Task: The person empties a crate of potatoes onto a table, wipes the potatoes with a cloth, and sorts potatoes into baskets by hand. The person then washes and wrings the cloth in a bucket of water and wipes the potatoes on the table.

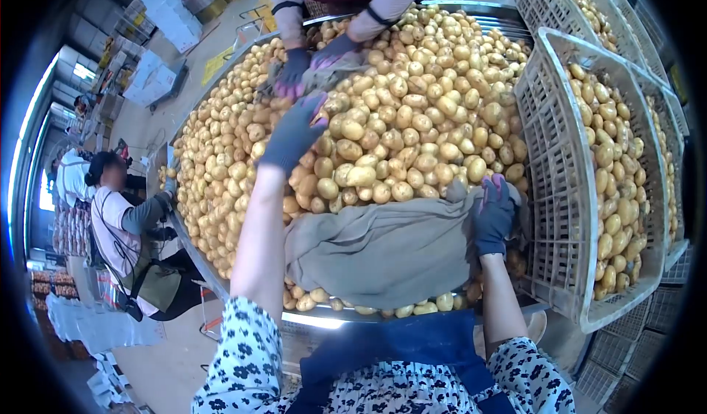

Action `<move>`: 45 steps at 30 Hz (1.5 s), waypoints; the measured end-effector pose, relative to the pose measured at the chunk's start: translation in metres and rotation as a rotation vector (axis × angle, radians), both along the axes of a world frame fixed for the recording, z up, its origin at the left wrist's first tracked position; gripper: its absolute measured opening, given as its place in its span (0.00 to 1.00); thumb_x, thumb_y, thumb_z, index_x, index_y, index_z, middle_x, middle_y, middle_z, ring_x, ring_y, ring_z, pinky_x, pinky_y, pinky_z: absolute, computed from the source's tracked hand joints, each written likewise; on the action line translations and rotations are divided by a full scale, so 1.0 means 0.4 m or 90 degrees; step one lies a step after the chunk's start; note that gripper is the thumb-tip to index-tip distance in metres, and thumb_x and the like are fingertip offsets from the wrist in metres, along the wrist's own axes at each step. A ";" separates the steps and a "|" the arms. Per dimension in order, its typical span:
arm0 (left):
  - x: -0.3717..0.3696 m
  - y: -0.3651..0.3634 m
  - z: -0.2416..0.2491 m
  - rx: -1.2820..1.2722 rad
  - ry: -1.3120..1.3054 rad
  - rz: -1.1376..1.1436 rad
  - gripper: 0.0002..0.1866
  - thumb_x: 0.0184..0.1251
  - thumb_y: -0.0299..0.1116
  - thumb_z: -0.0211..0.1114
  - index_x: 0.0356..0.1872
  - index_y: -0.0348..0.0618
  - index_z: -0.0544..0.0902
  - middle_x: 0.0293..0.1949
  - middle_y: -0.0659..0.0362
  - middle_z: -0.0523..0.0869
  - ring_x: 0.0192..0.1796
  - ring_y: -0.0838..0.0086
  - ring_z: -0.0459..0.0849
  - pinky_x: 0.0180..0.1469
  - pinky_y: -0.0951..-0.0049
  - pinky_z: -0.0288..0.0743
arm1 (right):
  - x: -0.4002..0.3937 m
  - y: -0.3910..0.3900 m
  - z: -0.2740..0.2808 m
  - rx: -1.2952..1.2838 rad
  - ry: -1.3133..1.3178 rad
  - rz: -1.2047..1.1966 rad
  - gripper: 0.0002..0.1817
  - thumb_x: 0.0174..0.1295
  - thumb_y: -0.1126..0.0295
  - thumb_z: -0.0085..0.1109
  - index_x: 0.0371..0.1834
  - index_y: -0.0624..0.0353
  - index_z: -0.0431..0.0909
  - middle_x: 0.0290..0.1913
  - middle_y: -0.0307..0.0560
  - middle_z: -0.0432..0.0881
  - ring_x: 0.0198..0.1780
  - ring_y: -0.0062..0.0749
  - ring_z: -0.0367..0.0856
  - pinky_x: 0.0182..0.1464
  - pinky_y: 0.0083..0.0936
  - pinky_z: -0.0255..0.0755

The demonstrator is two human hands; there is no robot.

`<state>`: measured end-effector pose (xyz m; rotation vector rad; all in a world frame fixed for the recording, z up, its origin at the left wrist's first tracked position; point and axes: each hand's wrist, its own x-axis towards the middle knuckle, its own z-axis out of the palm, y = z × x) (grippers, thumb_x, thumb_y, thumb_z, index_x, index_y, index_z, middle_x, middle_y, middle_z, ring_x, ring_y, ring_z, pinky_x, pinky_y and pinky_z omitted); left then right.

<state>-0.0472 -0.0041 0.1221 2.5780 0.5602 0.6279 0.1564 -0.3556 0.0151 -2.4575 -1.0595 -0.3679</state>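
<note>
Potatoes (pixel 412 119) lie heaped across a large metal-edged table. My left hand (pixel 294 135), in a dark grey glove with purple fingertips, reaches over the heap with fingers stretched out and thumb apart, close above the potatoes. A wide grey-green cloth (pixel 375 248) covers the potatoes nearest me. At the cloth's bunched right end is my right hand (pixel 495 219), gloved alike, its fingers closed on the fabric; part of the grip is hidden. Across the table, another person's gloved hands (pixel 294 71) press on a second grey cloth (pixel 335 73), just beyond my left hand.
Plastic crates (pixel 560 186) full of potatoes stand against the table's right side, with more behind. A co-worker (pixel 121 222) sits at the left edge, one gloved hand at the table rim. White stacked bundles (pixel 166 9) stand on the floor at the far left.
</note>
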 end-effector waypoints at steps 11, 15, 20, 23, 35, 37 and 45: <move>0.234 0.214 -0.159 -0.077 0.558 0.022 0.23 0.37 0.25 0.59 0.43 0.49 0.80 0.40 0.51 0.84 0.42 0.62 0.82 0.43 0.70 0.75 | -0.011 0.002 0.027 0.044 0.037 0.001 0.20 0.54 0.73 0.53 0.52 0.47 0.74 0.58 0.47 0.71 0.52 0.44 0.75 0.48 0.36 0.69; 0.146 0.273 -0.207 -0.055 0.547 -0.047 0.30 0.34 0.34 0.67 0.48 0.48 0.77 0.34 0.51 0.84 0.38 0.67 0.82 0.41 0.72 0.74 | -0.002 -0.005 0.021 0.020 0.033 0.018 0.20 0.54 0.71 0.54 0.53 0.48 0.73 0.60 0.49 0.70 0.51 0.45 0.75 0.48 0.37 0.70; 0.046 0.081 -0.105 -0.618 -0.031 0.049 0.26 0.47 0.18 0.61 0.53 0.42 0.73 0.38 0.66 0.76 0.38 0.80 0.73 0.42 0.82 0.70 | -0.025 -0.029 0.148 -0.022 0.063 0.096 0.24 0.55 0.69 0.55 0.59 0.48 0.69 0.61 0.52 0.68 0.48 0.49 0.77 0.48 0.39 0.72; 0.032 -0.049 -0.009 -0.621 -0.215 0.072 0.34 0.50 0.17 0.60 0.63 0.43 0.64 0.47 0.61 0.74 0.47 0.78 0.73 0.49 0.80 0.69 | -0.075 -0.043 0.308 -0.133 0.209 0.116 0.29 0.56 0.66 0.57 0.63 0.49 0.64 0.63 0.55 0.66 0.49 0.50 0.77 0.48 0.37 0.73; -0.075 -0.531 0.089 -0.627 -0.394 0.172 0.25 0.58 0.23 0.64 0.58 0.36 0.69 0.51 0.58 0.75 0.51 0.78 0.76 0.54 0.79 0.71 | -0.304 0.200 0.316 0.153 0.538 0.516 0.44 0.49 0.65 0.66 0.70 0.52 0.53 0.52 0.57 0.76 0.46 0.47 0.80 0.46 0.33 0.73; -0.141 -0.513 0.044 -0.487 -0.341 0.190 0.24 0.57 0.25 0.66 0.56 0.38 0.71 0.49 0.59 0.77 0.48 0.79 0.77 0.51 0.79 0.72 | -0.334 0.192 0.308 0.121 0.537 0.546 0.44 0.47 0.68 0.68 0.69 0.47 0.55 0.48 0.55 0.78 0.44 0.46 0.80 0.45 0.33 0.74; -0.321 -0.608 0.050 -0.183 -0.168 0.338 0.26 0.52 0.50 0.68 0.48 0.44 0.76 0.20 0.59 0.78 0.23 0.74 0.78 0.27 0.73 0.71 | -0.426 0.169 0.315 0.036 0.731 0.808 0.42 0.51 0.75 0.65 0.71 0.48 0.54 0.59 0.46 0.73 0.54 0.25 0.73 0.56 0.24 0.66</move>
